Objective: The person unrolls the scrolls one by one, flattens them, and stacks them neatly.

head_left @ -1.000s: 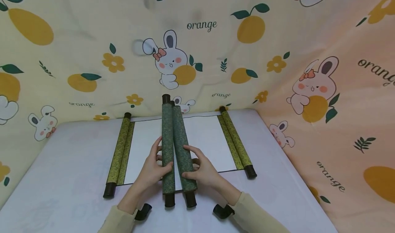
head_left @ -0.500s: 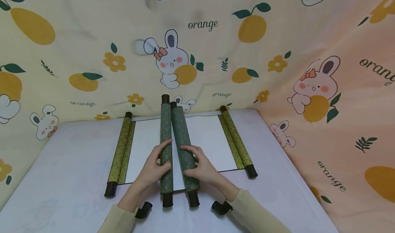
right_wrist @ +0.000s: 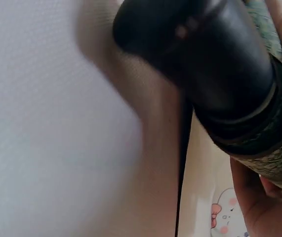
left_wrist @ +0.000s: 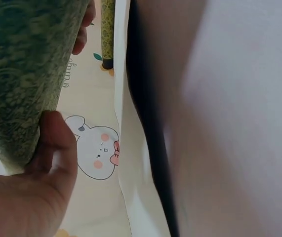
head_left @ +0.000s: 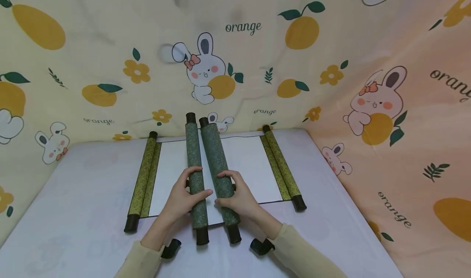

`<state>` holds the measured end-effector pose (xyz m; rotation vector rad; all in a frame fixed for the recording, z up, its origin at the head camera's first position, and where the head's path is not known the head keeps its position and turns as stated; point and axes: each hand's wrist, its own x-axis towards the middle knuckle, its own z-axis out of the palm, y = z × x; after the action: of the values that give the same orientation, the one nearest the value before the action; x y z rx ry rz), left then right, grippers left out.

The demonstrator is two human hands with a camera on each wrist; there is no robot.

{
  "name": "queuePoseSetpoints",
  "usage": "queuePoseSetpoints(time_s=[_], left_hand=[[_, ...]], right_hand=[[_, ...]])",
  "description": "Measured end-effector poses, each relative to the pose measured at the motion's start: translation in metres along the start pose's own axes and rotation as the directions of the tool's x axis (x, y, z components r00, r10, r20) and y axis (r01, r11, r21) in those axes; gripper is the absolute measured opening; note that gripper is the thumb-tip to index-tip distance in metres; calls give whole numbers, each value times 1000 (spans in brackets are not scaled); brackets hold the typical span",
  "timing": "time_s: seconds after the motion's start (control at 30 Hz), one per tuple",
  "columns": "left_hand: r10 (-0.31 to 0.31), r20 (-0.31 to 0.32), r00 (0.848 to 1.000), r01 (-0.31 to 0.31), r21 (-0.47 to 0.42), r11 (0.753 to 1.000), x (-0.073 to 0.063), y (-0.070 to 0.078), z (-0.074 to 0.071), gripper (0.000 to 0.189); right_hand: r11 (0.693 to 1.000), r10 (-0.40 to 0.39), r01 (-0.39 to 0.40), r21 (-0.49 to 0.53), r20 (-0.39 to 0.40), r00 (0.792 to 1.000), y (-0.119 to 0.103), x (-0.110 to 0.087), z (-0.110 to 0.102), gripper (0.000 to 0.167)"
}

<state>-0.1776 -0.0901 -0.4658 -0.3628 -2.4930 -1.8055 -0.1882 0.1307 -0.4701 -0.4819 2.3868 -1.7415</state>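
In the head view, two green patterned scroll rolls with dark end knobs stand side by side over an unrolled scroll. My left hand grips the left roll, thumb across its near side and fingers behind. My right hand holds the thicker right roll by its lower half. A white strip with a dark lower edge shows between them. Up close in the left wrist view, the left thumb and fingers wrap the green roll. The right wrist view has the right roll's black knob large in front.
The unrolled scroll's white sheet lies beneath, its yellow-green rolls at either end, with dark knobs. Black bent pieces sit by both wrists. A white-covered table meets a rabbit-and-orange printed cloth at the back and right.
The two green rolls have spread apart, the left one shifting left at its top and the right one shifting right at its lower end. More white shows between them.
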Motion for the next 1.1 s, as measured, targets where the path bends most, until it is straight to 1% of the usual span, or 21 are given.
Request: queuePoseSetpoints(time_s=[0.1, 0.23, 0.33, 0.47, 0.63, 0.8, 0.93, 1.03, 1.1], left_hand=[[13, 18, 1000, -13, 6, 1000, -1, -2, -4, 73], [29, 35, 999, -29, 8, 1000, -2, -2, -9, 72], [34, 38, 999, -34, 4, 999, -2, -1, -13, 72], [55, 41, 998, -56, 15, 998, -3, -2, -16, 71], [99, 54, 994, -102, 61, 993, -4, -3, -19, 69], [136, 51, 989, -140, 105, 985, -4, -3, -20, 66], [138, 44, 989, -142, 103, 985, -3, -2, -18, 62], [126, 30, 992, -129, 104, 986, -3, -2, -17, 62], [116, 21, 993, -118, 107, 987, -3, -3, -17, 61]], right_hand=[[999, 16, -16, 28, 1, 1000, 1, 0, -2, 69], [997, -13, 12, 71, 16, 1000, 1, -1, -7, 68], [995, -45, 41, 94, 41, 998, 0, 0, -11, 73], [995, -47, 41, 94, 67, 997, 0, -1, -14, 83], [998, -51, 50, 34, 39, 998, 0, 0, -18, 85], [999, -43, 42, 26, 20, 999, 0, 2, -19, 78], [1000, -6, 6, 23, -14, 1000, 0, 4, -17, 67], [999, 24, -22, 29, -47, 999, -1, 5, -17, 64], [999, 24, -22, 38, -63, 998, -1, 4, -17, 63]])
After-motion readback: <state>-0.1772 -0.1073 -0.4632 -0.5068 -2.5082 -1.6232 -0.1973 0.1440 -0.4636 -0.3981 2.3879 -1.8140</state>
